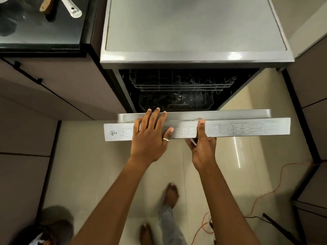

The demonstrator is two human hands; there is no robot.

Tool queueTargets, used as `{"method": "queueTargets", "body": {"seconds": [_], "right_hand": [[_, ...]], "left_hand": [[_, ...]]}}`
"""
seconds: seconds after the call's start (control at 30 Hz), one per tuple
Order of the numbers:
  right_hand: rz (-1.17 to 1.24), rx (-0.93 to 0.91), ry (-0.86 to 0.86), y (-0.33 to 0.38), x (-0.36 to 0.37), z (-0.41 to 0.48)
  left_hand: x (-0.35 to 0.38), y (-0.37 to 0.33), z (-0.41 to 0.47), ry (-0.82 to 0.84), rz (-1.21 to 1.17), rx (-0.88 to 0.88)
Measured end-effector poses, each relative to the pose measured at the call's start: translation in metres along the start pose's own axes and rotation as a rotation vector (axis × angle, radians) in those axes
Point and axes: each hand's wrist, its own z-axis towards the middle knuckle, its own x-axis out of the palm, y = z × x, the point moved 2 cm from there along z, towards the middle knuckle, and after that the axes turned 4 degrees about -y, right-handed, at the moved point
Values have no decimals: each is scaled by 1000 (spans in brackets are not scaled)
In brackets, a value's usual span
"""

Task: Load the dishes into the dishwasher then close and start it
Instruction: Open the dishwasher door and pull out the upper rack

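Person is wearing a plain silver band ring (165, 139) on the thumb of the left hand (150, 138). Right hand (203, 149) is showing only bare skin. Both forearms (113, 200) are running bare to the frame edge. One leg is wearing a loose, creased light grey-blue trouser leg (168, 223). Both feet (171, 193) are going bare, toes showing.

A home kitchen: a stainless dishwasher (192, 57) with wire racks (182, 84) stands open at centre frame between beige cabinets (53, 89), a dark glossy countertop (53, 32) bearing two long-handled utensils (72, 7) at upper left, and bare feet (171, 194) on cream floor tiles (88, 156) below.
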Motion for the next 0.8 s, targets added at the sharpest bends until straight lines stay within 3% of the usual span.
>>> {"method": "queueTargets", "body": {"seconds": [0.07, 0.13, 0.2, 0.27, 0.3, 0.37, 0.53, 0.8], "right_hand": [[-73, 62, -18, -5, -14, -14], [-251, 59, -194, -6, -29, -29], [-579, -138, -446, -6, -45, -39], [-929, -510, -529, -9, -54, -52], [-1060, -666, -505, -14, -58, -56], [-1268, -812, -354, -27, -61, -55], [-1663, -880, 24, -60, -80, -32], [-1657, -972, 26, -131, -146, -27]], "left_hand": [[8, -1, -20, -14, -1, 7], [17, 0, -38, -20, -2, 17], [27, 0, -54, -25, -14, 27], [36, 0, -72, -30, -29, 34], [40, 0, -82, -40, -22, 42], [47, 1, -99, -55, 2, 59], [65, -1, -128, -63, -9, 34], [130, -6, -176, -111, -115, -65]]}}
